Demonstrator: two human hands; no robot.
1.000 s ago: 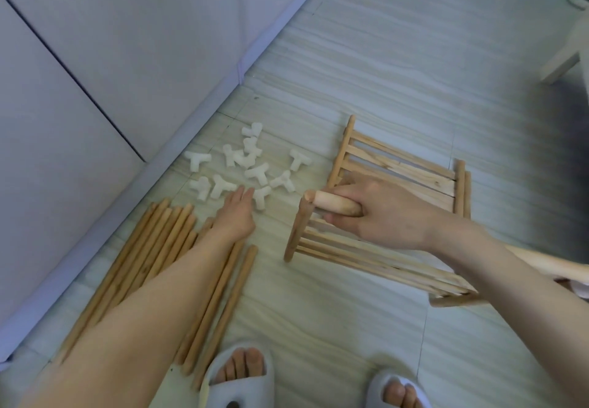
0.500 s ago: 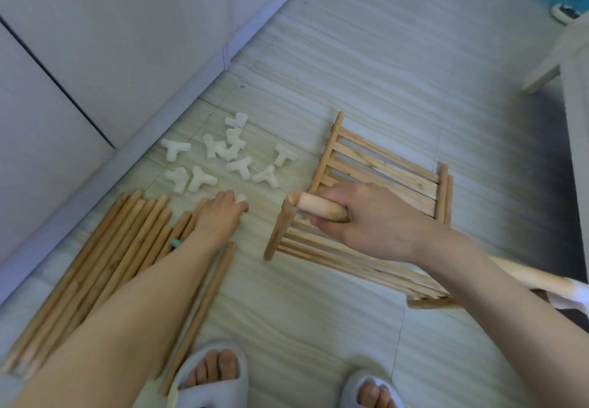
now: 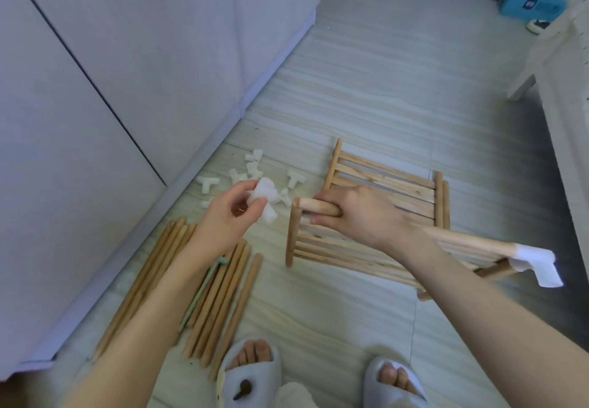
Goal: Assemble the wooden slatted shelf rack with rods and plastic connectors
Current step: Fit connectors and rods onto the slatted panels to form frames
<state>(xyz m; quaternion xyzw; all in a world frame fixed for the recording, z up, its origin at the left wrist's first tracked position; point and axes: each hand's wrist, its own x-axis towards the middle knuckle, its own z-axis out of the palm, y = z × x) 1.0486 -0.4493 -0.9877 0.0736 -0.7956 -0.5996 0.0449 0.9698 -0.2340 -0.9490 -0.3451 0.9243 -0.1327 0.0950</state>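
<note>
Pale wooden rods (image 3: 178,283) lie bundled on the striped tile floor (image 3: 366,89) at left. Above them the left hand (image 3: 229,216) pinches a white plastic three-way connector (image 3: 265,199) near the loose white connectors (image 3: 255,168). The right hand (image 3: 360,213) grips a round wooden rod (image 3: 318,207), capped white at its far end, over the slatted wooden shelf panel (image 3: 382,184).

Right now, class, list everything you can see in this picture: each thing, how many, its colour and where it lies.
Round wooden rod: one, tan, held over the panels; white plastic connector on its near end.
White plastic connector in hand: one, pinched.
Loose white plastic connectors: several, floor by the cabinet.
Wooden slatted shelf panels: exact count unclear, tan, floor centre.
Spare wooden rods: a bundle, tan, floor left.
Blue box: one, far right.
Grey slippers: two, bottom edge.
Left hand: holds the connector.
Right hand: grips the rod.
</note>
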